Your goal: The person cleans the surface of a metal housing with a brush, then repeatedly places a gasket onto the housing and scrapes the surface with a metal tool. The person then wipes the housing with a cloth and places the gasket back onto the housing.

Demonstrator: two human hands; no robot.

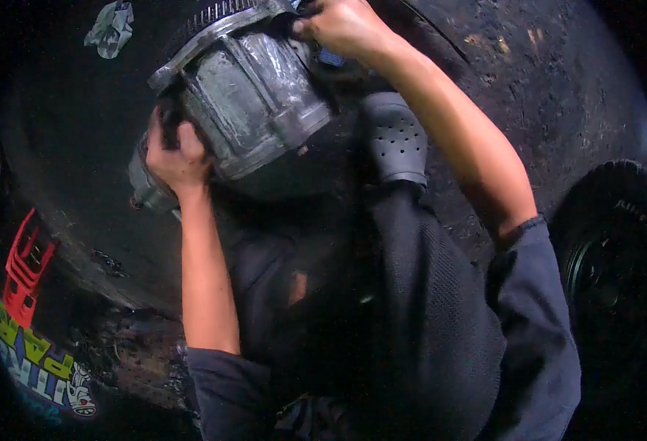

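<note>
A cast-metal gearbox-like housing [239, 95] with ribbed walls lies tilted on the dark floor. A toothed ring or row of fins [217, 13] shows at its far end, partly cut off by the frame's top edge. My left hand [179, 158] is closed around the near left side of the housing, thumb and fingers bent against it. At the far right side of the housing, my right hand [342, 28] has its fingers curled in; what they hold is hidden. A small blue item [330, 57] shows just under that hand.
A crumpled piece of plastic or paper [110, 29] lies at the upper left. My grey perforated clog [397, 140] is close to the housing's right side. A tyre [610, 242] stands at the right, and a red plastic piece [26, 275] is at the left.
</note>
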